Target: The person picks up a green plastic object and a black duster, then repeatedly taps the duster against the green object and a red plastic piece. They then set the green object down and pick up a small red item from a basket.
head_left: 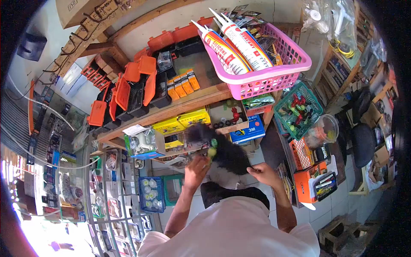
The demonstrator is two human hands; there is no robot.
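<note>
Right near the middle of the head view, reaching toward 5 o'clock, is a fluffy black duster (231, 156), blurred, with a green part at its middle. My left hand (197, 172), at 6 o'clock, is closed on the duster beside that green part, though the blur hides how the fingers wrap. My right hand (264, 174), between 4 and 5 o'clock, has its thumb out at the duster's lower end; I cannot tell whether it touches or pinches the fluff. The duster is in front of the lower shelf, where yellow boxes (195, 117) lie just off centre at 10 o'clock and a blue box (249, 129) marked 3M sits at 3 o'clock. On the wooden counter (165, 112) above, black bins (138, 98) with orange lids stand at 10 o'clock, small orange boxes (183, 85) line up at 11 o'clock, and a pink basket (274, 81) at 1 o'clock holds white sealant tubes (248, 45) lying tilted over other packets. Toward 2 o'clock I see a green basket (280, 112) of small red and green things, with a clear tub (333, 130) beside it at 3 o'clock. A blue basket (159, 207) of white round items sits at 7 o'clock.
</note>
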